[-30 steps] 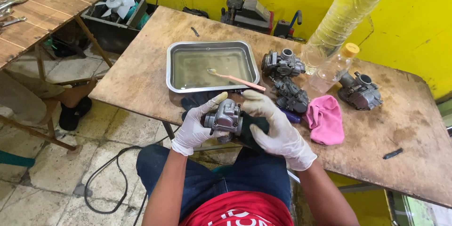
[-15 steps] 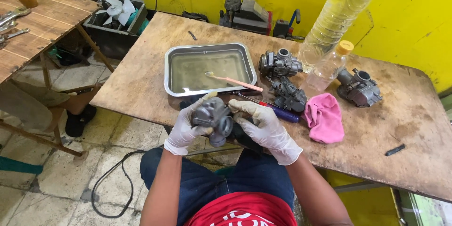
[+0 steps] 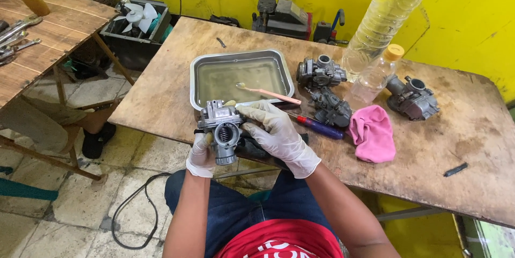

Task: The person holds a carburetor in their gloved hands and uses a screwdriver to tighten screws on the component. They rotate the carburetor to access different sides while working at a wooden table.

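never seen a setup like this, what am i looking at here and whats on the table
This is one picture from a camera worn on a person's head, looking down at their own two hands in white gloves. The left hand and the right hand together hold a grey metal carburettor at the near edge of a worn wooden table. On the table lie a shallow steel tray of cloudy liquid with a pink toothbrush across it, a red-and-blue-handled screwdriver, a crumpled pink cloth, three more grey carburettors, and two clear plastic bottles. No machine is involved.
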